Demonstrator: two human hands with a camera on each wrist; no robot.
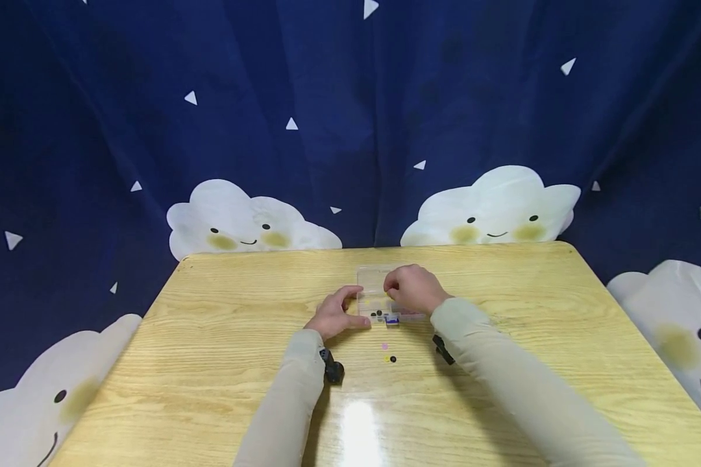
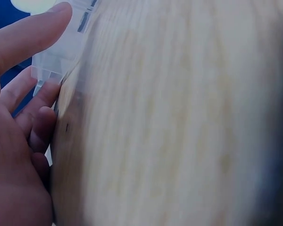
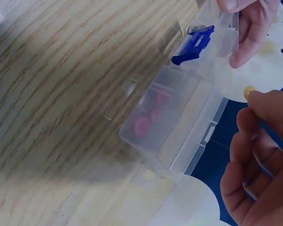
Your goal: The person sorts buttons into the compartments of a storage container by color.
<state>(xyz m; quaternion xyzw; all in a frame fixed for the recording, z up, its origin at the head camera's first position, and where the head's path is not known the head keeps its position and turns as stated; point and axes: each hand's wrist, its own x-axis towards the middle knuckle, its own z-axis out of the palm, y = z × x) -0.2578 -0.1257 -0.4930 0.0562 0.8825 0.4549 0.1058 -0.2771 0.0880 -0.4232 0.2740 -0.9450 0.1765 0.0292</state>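
On the table stands a clear plastic box (image 1: 369, 277) with compartments and a blue latch (image 3: 193, 46) at its front. My left hand (image 1: 334, 313) grips the box's left end, thumb at the front and fingers behind. Above the box, my right hand (image 1: 416, 288) pinches a small yellow button-like disc (image 3: 249, 91) between thumb and fingertip. Pink discs (image 3: 142, 126) lie in one compartment, seen through the wall in the right wrist view. Black discs (image 1: 379, 313) show in the compartment near my left thumb.
In front of the box, a pink disc (image 1: 385, 346), a yellow disc (image 1: 387, 359) and a black disc (image 1: 393, 359) lie loose on the wooden table (image 1: 228, 305). A dark blue curtain (image 1: 327, 78) with clouds hangs behind the table's far edge.
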